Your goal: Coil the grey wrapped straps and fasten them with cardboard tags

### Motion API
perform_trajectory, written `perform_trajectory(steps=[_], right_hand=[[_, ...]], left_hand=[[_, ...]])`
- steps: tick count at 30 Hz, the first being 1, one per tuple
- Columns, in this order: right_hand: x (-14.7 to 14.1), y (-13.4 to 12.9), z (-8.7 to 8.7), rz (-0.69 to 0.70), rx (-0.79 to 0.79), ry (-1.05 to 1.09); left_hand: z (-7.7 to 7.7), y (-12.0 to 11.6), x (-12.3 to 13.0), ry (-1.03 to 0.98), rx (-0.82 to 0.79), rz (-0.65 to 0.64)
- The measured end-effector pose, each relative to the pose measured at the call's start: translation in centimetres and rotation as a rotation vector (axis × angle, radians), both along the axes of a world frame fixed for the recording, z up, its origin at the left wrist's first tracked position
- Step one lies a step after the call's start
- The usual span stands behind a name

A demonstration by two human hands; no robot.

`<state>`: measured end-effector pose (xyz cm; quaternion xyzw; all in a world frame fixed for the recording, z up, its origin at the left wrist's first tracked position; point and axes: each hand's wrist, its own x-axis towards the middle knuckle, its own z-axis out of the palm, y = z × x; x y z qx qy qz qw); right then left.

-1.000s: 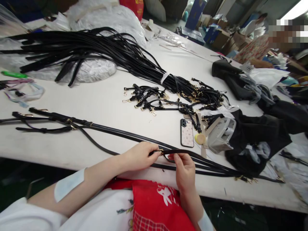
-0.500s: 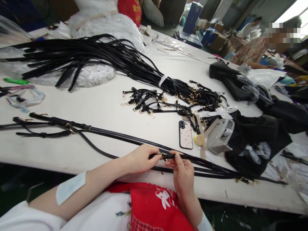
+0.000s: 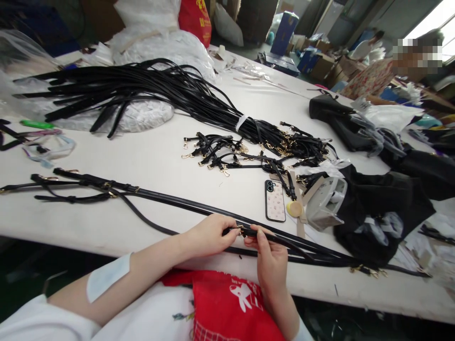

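My left hand pinches a black strap beside its gold buckle, low in the middle of the view. Just right of the buckle, my right hand has thumb and fingers closed on the same black strap. Long black straps lie across the table under and behind both hands, with gold buckles at their left part and gold clasps at the right end. Fine detail at the buckle is hidden by the fingers.
Beyond my hands lie a phone, a yellow round item and short straps with clasps. A big strap bundle crosses the table. Black bags crowd the right; a person is behind them.
The view has shifted slightly, so the table items at left appear further right. Both hands keep their hold at the buckle; the strap right of my right hand now bends down more.
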<state>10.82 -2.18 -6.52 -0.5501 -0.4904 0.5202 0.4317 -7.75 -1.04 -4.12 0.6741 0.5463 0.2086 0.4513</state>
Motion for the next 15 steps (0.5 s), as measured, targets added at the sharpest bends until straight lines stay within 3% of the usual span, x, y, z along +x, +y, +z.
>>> perform_trajectory(steps=[9, 15], right_hand=[[-0.2, -0.7, 1.0, 0.164, 0.406, -0.232], [0.5, -0.2, 1.5, 0.227, 0.332, -0.163]], left_hand=[[0.5, -0.9, 1.6, 0.134, 0.105, 0.107], [0.8, -1.2, 1.5, 0.127, 0.13, 0.042]])
